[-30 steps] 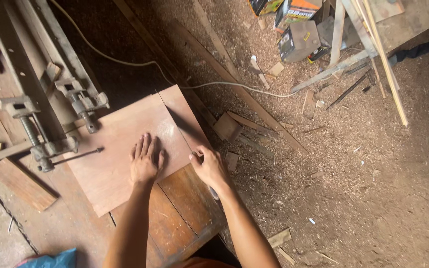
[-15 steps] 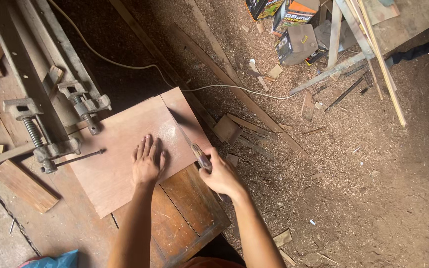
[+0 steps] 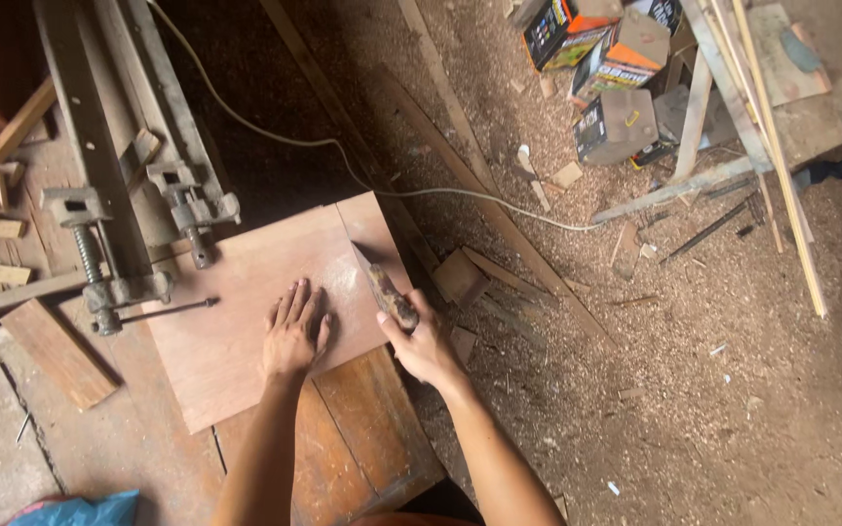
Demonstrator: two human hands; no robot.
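- Sawdust and wood scraps cover the workshop floor [image 3: 694, 390], seen from above.
- At the lower left a worn wooden bench [image 3: 363, 448] carries a thin reddish board [image 3: 246, 292].
- The left hand [image 3: 294, 336] lies flat on the board, palm down, fingers spread and holding nothing.
- The right hand [image 3: 426, 346] is closed around the handle of a chisel [image 3: 382, 284] at the board's right edge.
- The chisel lies slanted, its blade on the board's right part, pointing up and left, near a pale dusty patch.
- Metal clamps [image 3: 138, 234] sit on the bench just left of the board, one touching its upper left edge.
- A pale cable [image 3: 343, 161] runs across the floor above the board.
- Cardboard boxes [image 3: 606, 78] stand at the upper right, well apart from the hands.
- Long slats [image 3: 772, 146] lean beside the boxes.
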